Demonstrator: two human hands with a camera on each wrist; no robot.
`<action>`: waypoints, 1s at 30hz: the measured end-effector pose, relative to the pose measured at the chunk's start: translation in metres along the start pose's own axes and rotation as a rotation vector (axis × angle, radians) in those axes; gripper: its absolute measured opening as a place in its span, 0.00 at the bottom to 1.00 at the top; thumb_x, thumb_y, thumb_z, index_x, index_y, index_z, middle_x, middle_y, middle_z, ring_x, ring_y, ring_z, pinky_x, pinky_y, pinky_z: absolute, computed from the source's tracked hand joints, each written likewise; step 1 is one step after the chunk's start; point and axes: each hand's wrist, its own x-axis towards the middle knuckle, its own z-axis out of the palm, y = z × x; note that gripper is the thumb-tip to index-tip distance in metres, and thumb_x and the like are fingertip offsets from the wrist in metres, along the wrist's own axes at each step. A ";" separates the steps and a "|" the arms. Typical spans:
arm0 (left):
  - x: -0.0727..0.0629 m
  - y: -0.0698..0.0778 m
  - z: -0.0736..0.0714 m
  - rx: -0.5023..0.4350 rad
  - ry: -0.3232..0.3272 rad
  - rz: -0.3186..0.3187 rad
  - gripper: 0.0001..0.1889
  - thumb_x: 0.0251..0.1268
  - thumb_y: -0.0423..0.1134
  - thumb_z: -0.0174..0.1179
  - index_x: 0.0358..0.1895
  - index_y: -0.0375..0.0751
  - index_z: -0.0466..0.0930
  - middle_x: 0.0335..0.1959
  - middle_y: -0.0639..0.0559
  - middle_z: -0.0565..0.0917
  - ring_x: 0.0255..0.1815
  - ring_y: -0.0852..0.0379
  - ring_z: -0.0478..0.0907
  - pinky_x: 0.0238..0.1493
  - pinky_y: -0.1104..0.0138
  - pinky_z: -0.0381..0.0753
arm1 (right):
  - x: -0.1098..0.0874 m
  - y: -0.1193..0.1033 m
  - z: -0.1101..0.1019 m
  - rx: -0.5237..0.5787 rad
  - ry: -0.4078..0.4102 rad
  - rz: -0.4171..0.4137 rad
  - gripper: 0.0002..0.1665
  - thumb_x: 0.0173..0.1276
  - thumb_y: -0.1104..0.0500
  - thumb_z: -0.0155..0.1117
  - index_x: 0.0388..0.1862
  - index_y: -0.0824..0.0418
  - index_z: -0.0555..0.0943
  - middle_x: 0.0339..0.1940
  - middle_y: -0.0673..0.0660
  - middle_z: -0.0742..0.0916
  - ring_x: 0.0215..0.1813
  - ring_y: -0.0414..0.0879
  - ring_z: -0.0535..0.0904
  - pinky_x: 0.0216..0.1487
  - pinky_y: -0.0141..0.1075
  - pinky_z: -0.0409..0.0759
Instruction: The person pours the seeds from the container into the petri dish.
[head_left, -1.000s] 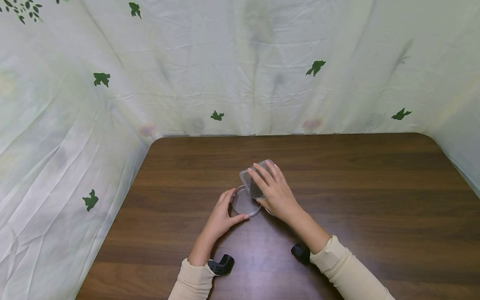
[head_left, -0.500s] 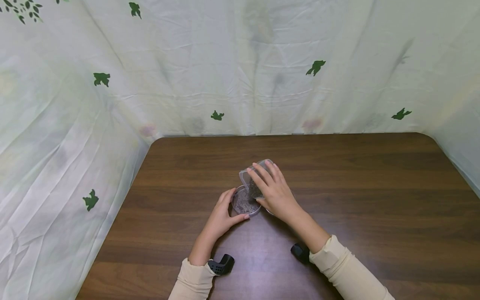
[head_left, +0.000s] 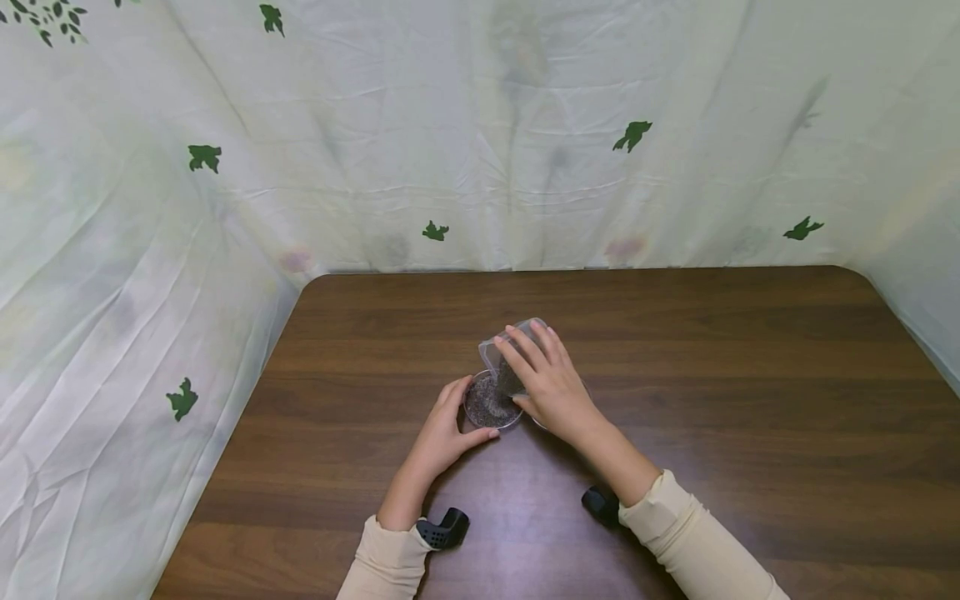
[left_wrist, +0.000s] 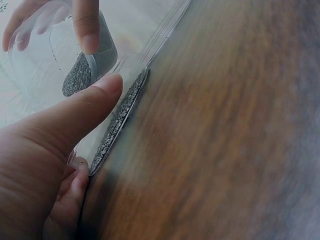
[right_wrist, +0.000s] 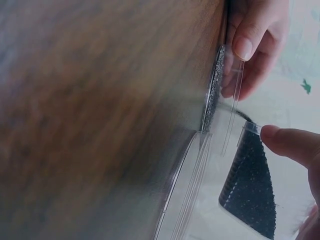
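Note:
My left hand (head_left: 442, 429) holds a round clear dish (head_left: 511, 425) on the table, thumb at the near side and fingers at the far side. Dark grey granules (head_left: 487, 410) cover its floor. Above the dish, my right hand (head_left: 553, 390) grips a clear plastic tub (head_left: 489, 355), tilted toward the dish. More dark granules (right_wrist: 250, 180) lie inside the tub, and a thin stream of them runs over its lip in the right wrist view. A second clear round dish or lid (right_wrist: 182, 202) stands beside the first, mostly hidden beneath my right hand in the head view.
The brown wooden table (head_left: 712, 375) extends to both sides. A pale curtain (head_left: 360, 150) with green bird shapes hangs behind it and on the left. Black wrist devices (head_left: 444, 530) sit at both cuffs.
The dish's floor looked bare a second ago. Granules have poured in from the tub, making a thin layer and then a darker, thicker one. Both hands have stayed in place.

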 end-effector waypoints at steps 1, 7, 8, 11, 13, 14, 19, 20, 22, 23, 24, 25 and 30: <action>0.000 0.000 0.000 0.001 0.000 -0.001 0.46 0.41 0.46 0.71 0.64 0.31 0.58 0.60 0.39 0.64 0.61 0.46 0.62 0.59 0.55 0.61 | 0.000 0.000 0.000 0.001 0.000 0.001 0.60 0.40 0.58 0.77 0.69 0.58 0.52 0.68 0.60 0.57 0.68 0.62 0.48 0.66 0.50 0.41; 0.000 0.000 0.000 0.001 0.000 -0.003 0.46 0.41 0.46 0.71 0.64 0.32 0.58 0.61 0.40 0.64 0.61 0.47 0.62 0.59 0.54 0.61 | 0.001 0.000 0.000 -0.005 0.001 0.001 0.61 0.39 0.58 0.78 0.69 0.58 0.52 0.68 0.60 0.57 0.67 0.62 0.48 0.66 0.50 0.42; 0.000 0.000 0.000 0.001 0.000 -0.003 0.46 0.41 0.46 0.71 0.64 0.32 0.58 0.61 0.40 0.64 0.61 0.47 0.62 0.59 0.54 0.61 | 0.001 0.000 0.000 -0.006 0.001 0.001 0.61 0.40 0.58 0.78 0.69 0.58 0.52 0.68 0.60 0.57 0.67 0.62 0.48 0.66 0.50 0.42; 0.000 0.000 0.000 -0.001 -0.001 -0.003 0.46 0.41 0.46 0.71 0.64 0.32 0.58 0.61 0.40 0.64 0.61 0.47 0.62 0.59 0.55 0.61 | 0.001 0.000 0.000 -0.001 0.004 0.002 0.60 0.40 0.57 0.77 0.69 0.58 0.52 0.68 0.61 0.58 0.67 0.62 0.48 0.66 0.50 0.42; 0.000 0.000 0.000 -0.003 -0.003 -0.004 0.46 0.41 0.46 0.71 0.64 0.32 0.58 0.61 0.39 0.64 0.61 0.47 0.62 0.59 0.55 0.61 | 0.000 0.000 0.001 0.003 0.009 0.001 0.60 0.40 0.57 0.77 0.69 0.58 0.52 0.68 0.61 0.58 0.67 0.62 0.48 0.66 0.50 0.42; 0.000 0.000 -0.001 -0.003 -0.003 -0.005 0.46 0.42 0.46 0.71 0.64 0.32 0.58 0.61 0.39 0.64 0.61 0.47 0.62 0.59 0.55 0.61 | 0.000 0.000 0.001 0.004 0.012 0.001 0.60 0.40 0.57 0.77 0.69 0.58 0.52 0.68 0.61 0.59 0.67 0.62 0.48 0.66 0.50 0.42; -0.001 0.001 -0.001 -0.001 -0.005 -0.008 0.46 0.42 0.46 0.71 0.64 0.31 0.58 0.61 0.39 0.64 0.61 0.47 0.62 0.59 0.55 0.61 | 0.000 0.001 0.001 0.009 0.016 0.002 0.59 0.40 0.58 0.77 0.69 0.58 0.53 0.67 0.62 0.60 0.67 0.63 0.49 0.66 0.50 0.42; -0.001 0.001 -0.001 0.000 -0.005 -0.008 0.46 0.42 0.46 0.71 0.64 0.32 0.58 0.61 0.39 0.64 0.61 0.47 0.62 0.59 0.55 0.61 | 0.000 0.001 0.002 0.009 0.016 0.005 0.59 0.40 0.58 0.77 0.69 0.58 0.53 0.67 0.62 0.60 0.67 0.63 0.49 0.66 0.50 0.42; -0.001 0.001 -0.001 0.001 -0.007 -0.012 0.46 0.42 0.46 0.71 0.64 0.32 0.58 0.61 0.39 0.64 0.61 0.47 0.62 0.59 0.55 0.61 | 0.000 0.001 0.002 0.009 0.015 0.012 0.59 0.40 0.58 0.77 0.69 0.58 0.53 0.67 0.61 0.59 0.67 0.63 0.49 0.66 0.50 0.41; 0.000 0.001 -0.001 0.003 -0.006 -0.012 0.46 0.42 0.46 0.71 0.64 0.32 0.58 0.61 0.39 0.64 0.61 0.47 0.62 0.59 0.55 0.61 | -0.001 0.001 0.002 0.012 0.017 0.017 0.59 0.40 0.58 0.77 0.69 0.58 0.53 0.67 0.62 0.60 0.67 0.63 0.50 0.66 0.50 0.41; 0.000 0.001 -0.001 0.003 -0.007 -0.011 0.46 0.42 0.46 0.71 0.64 0.32 0.58 0.61 0.39 0.64 0.61 0.47 0.62 0.59 0.55 0.61 | -0.001 0.001 0.002 0.012 0.019 0.022 0.59 0.40 0.58 0.77 0.69 0.58 0.53 0.67 0.61 0.60 0.67 0.63 0.50 0.66 0.49 0.41; 0.000 0.001 -0.001 0.005 -0.006 -0.009 0.45 0.42 0.46 0.71 0.64 0.32 0.58 0.61 0.39 0.64 0.61 0.47 0.62 0.59 0.55 0.61 | -0.001 0.001 0.002 0.011 0.019 0.029 0.59 0.40 0.57 0.77 0.69 0.59 0.53 0.67 0.61 0.59 0.66 0.63 0.50 0.66 0.49 0.42; 0.000 0.000 0.000 0.009 -0.005 -0.009 0.45 0.41 0.46 0.71 0.64 0.33 0.59 0.61 0.39 0.64 0.61 0.47 0.62 0.59 0.55 0.61 | -0.001 0.001 0.001 0.030 0.032 0.076 0.61 0.38 0.55 0.78 0.68 0.60 0.53 0.67 0.61 0.61 0.67 0.63 0.50 0.65 0.52 0.46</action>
